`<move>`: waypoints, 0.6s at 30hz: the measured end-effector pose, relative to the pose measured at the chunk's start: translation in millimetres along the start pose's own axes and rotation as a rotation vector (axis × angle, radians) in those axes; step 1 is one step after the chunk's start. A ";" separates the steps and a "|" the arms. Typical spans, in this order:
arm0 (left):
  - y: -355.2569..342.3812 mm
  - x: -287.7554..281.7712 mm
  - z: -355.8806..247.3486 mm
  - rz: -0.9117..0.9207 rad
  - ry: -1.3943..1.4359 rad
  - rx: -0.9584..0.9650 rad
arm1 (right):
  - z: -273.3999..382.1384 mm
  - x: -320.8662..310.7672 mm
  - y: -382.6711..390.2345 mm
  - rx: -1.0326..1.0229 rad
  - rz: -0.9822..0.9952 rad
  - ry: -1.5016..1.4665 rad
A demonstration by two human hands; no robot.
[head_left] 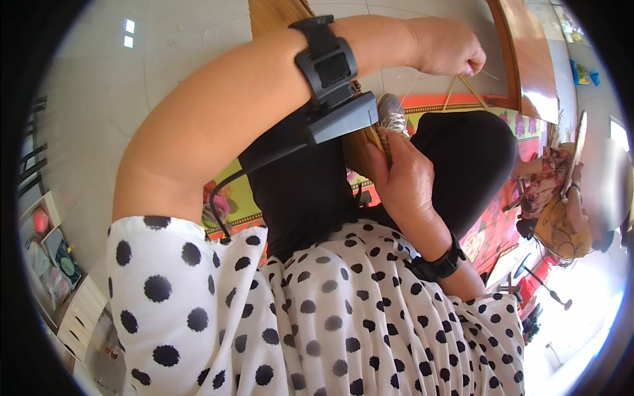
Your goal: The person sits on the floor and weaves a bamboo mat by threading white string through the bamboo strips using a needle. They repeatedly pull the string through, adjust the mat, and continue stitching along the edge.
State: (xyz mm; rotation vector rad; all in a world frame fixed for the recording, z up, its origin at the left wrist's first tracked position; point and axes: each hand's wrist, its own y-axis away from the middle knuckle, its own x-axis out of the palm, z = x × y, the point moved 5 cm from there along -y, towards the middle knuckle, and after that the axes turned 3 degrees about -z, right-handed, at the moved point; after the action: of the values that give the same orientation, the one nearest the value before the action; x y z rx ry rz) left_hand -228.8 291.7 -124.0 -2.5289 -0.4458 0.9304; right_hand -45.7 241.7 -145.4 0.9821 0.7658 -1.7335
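Note:
My left arm reaches across the top of the view. Its hand, my left hand (452, 49), is closed in a pinch out at the upper right, and thin straw-coloured strands (463, 91) run down just below the fingers. My right hand (406, 175) is wrapped round a tan woven straw piece (358, 155) above my lap, thumb lying along it. Much of that piece is hidden behind the grey box (347, 119) strapped to my left forearm and behind my fingers. A black band (442, 263) circles my right wrist.
My bent knee (472, 148) and grey shoe (389, 105) are close by the hands. Below lies a red-green floral mat (528, 148). A wooden furniture panel (535, 66) stands upper right. Another person (561, 191) sits at the right. Shelves (82, 313) hold things at the left.

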 end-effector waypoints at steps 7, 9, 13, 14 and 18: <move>4.4 -27.3 -7.1 0.142 -0.134 -0.325 | -16.6 1.2 -17.6 0.123 0.202 -0.050; 14.0 -30.9 -4.8 0.013 -0.354 -0.110 | -23.5 1.8 -18.9 0.119 0.235 -0.025; 54.7 -25.1 -1.6 0.231 -0.329 -0.174 | -32.3 -4.4 -13.2 0.137 0.186 -0.096; 68.4 -21.8 4.6 0.265 -0.383 -0.178 | -35.6 -4.4 -11.9 0.158 0.189 -0.100; 93.6 -10.6 15.9 0.293 -0.531 -0.248 | -52.3 0.7 -7.8 0.167 0.167 -0.146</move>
State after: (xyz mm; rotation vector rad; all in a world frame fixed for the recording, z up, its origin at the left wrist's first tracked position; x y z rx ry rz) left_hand -232.8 210.3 -173.9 -2.5854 -0.3614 1.7739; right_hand -39.0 287.7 -170.6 0.9891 0.4377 -1.7208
